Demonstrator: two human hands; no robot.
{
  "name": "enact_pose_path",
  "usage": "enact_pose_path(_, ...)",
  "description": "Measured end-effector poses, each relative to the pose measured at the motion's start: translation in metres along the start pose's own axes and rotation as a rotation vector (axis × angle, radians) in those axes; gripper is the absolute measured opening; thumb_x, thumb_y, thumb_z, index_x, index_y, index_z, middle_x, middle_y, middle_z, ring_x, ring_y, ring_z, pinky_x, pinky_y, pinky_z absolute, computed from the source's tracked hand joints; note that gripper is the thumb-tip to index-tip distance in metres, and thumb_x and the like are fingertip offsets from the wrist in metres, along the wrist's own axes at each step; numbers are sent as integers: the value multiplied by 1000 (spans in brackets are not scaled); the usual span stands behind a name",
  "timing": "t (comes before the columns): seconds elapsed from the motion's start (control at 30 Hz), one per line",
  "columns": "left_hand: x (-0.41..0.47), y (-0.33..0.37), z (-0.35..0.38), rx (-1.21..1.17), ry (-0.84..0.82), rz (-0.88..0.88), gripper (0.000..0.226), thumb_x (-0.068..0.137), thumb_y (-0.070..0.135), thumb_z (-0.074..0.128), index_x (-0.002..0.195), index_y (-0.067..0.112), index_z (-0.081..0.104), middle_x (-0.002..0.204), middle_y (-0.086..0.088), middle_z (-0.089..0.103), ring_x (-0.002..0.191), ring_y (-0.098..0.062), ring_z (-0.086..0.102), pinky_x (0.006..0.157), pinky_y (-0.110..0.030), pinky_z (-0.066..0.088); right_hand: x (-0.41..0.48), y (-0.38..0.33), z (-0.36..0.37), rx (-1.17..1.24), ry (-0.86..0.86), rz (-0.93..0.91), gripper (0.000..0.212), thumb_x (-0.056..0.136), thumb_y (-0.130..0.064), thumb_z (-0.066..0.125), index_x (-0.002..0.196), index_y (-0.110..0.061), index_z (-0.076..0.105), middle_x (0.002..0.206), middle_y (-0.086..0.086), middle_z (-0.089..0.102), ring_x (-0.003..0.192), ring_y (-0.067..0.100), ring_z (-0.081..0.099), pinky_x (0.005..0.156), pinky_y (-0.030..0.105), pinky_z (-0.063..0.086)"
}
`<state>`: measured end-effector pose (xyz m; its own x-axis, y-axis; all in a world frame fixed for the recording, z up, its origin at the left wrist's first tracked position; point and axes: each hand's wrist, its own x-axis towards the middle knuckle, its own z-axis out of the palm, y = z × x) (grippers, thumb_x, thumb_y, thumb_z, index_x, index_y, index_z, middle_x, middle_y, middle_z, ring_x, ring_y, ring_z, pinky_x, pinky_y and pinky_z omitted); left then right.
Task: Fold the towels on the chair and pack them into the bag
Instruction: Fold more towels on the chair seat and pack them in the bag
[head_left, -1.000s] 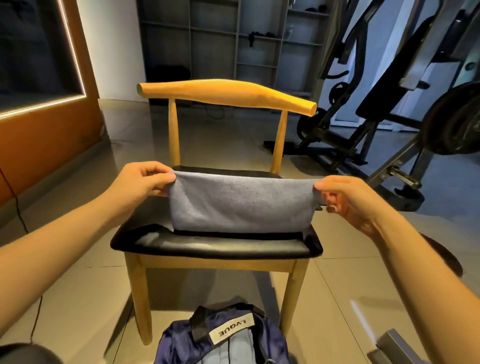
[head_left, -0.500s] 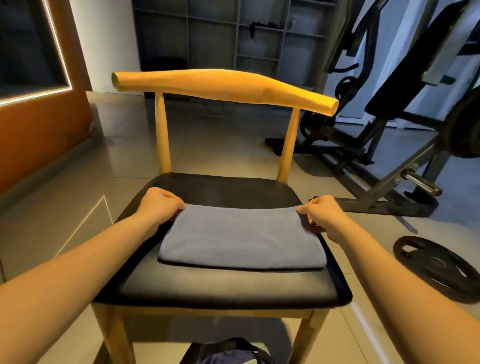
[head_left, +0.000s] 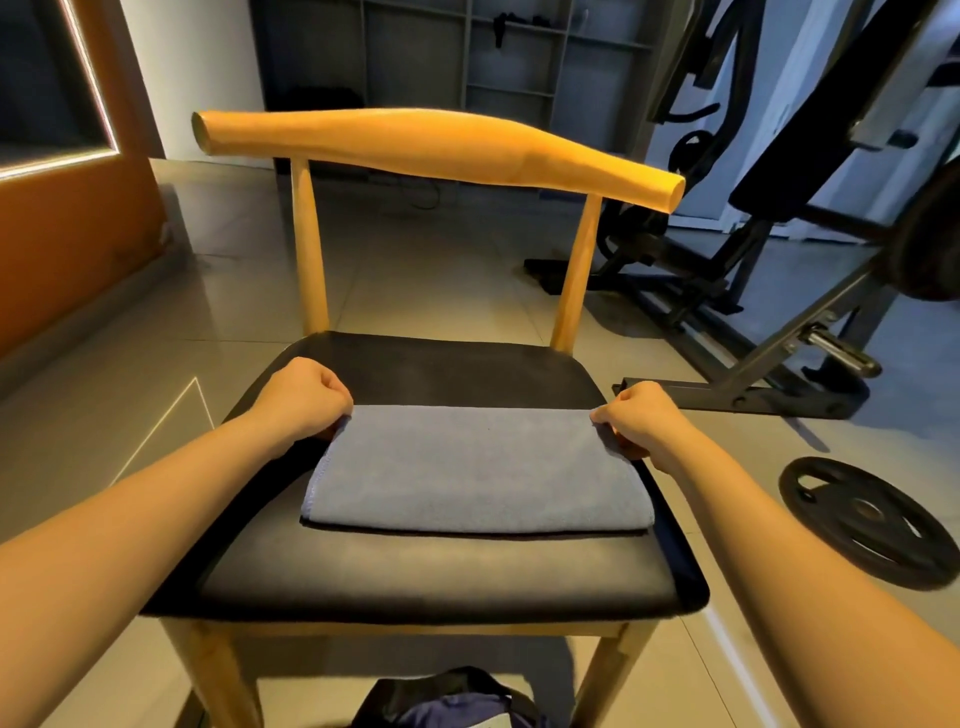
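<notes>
A grey-blue towel (head_left: 475, 470) lies folded flat on the black seat of a wooden chair (head_left: 436, 577). My left hand (head_left: 304, 400) pinches the towel's far left corner with curled fingers. My right hand (head_left: 639, 418) pinches its far right corner the same way. A thin dark edge, perhaps another towel, shows under the front edge of the grey one. On the floor in front of the chair, the top of a dark blue bag (head_left: 457, 701) shows at the bottom of the view.
The chair's wooden backrest (head_left: 431, 148) rises behind the seat. A weight plate (head_left: 867, 519) lies on the tiled floor to the right, with a gym bench frame (head_left: 779, 332) behind it. An orange wall (head_left: 67, 239) stands at the left.
A second ago both hands held the towel up above the seat. They have lowered it and laid it flat on the seat; the view has moved closer to the chair.
</notes>
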<state>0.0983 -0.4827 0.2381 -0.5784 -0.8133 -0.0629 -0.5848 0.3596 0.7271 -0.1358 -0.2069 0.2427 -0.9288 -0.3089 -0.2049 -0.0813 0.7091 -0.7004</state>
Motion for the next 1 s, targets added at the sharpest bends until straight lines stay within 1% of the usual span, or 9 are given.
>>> enact_pose_path(0.13, 1, -5, 0, 63, -19, 77, 18, 91, 8, 69, 75, 11, 77, 84, -9, 73, 86, -24, 68, 72, -37, 59, 2, -2, 3, -71, 11, -12, 21, 94, -21, 70, 101, -1, 69, 85, 15, 67, 81, 28, 68, 59, 32, 52)
enact_pose_path(0.2, -3, -2, -2, 149, -22, 182, 10, 93, 22, 72, 88, 15, 76, 93, -1, 73, 89, -18, 66, 72, -31, 52, -1, -4, 4, -131, 55, -57, 21, 93, -22, 70, 99, -2, 68, 83, 13, 67, 82, 29, 69, 61, 33, 52)
enact_pose_path(0.3, -9, 4, -5, 314, -70, 312, 37, 90, 41, 74, 120, 19, 71, 112, 0, 72, 98, -15, 64, 84, -29, 47, -16, -5, -2, -247, 87, -102, 30, 93, -34, 66, 93, -4, 63, 81, 11, 65, 81, 30, 68, 67, 39, 60)
enact_pose_path(0.33, -9, 5, -7, 340, -111, 309, 42, 88, 42, 75, 123, 19, 70, 115, 0, 72, 100, -15, 65, 84, -28, 47, -24, -4, -6, -256, 52, -79, 34, 94, -39, 65, 92, -5, 62, 83, 12, 66, 79, 30, 67, 66, 41, 62)
enact_pose_path(0.47, -6, 2, -9, 297, -261, 238, 25, 85, 35, 79, 100, 17, 70, 99, -3, 72, 89, -16, 66, 72, -28, 50, -60, 0, -30, -252, -196, 71, 40, 96, -46, 66, 96, -7, 57, 91, 13, 69, 78, 27, 70, 53, 35, 57)
enact_pose_path(0.63, -10, 13, -11, 165, -307, 192, 20, 84, 18, 80, 79, 9, 63, 83, -10, 68, 79, -21, 61, 66, -29, 44, -84, 12, -39, -228, -325, 50, 41, 91, -43, 73, 110, -10, 60, 105, 10, 66, 92, 25, 68, 63, 32, 59)
enact_pose_path(0.7, -9, 15, -10, 127, -307, 207, 17, 85, 15, 78, 83, 6, 64, 78, -10, 67, 78, -22, 61, 65, -29, 43, -89, 16, -40, -181, -312, 28, 38, 91, -36, 74, 112, -8, 62, 104, 11, 68, 88, 24, 70, 64, 33, 59)
enact_pose_path(0.87, -4, 8, -13, -50, -249, 210, 7, 96, 15, 69, 96, 9, 73, 98, -11, 71, 84, -19, 62, 68, -27, 45, -93, 17, -51, 209, -360, 81, 23, 93, -17, 74, 106, -4, 61, 95, 17, 69, 63, 22, 68, 60, 32, 58)
enact_pose_path(1.0, -3, 1, -16, -121, -172, 189, 12, 101, 15, 61, 100, 12, 73, 99, -5, 70, 86, -15, 61, 67, -26, 43, -87, 24, -49, 281, -227, -16, 17, 92, -19, 75, 98, -5, 66, 93, 14, 65, 63, 17, 58, 59, 27, 54)
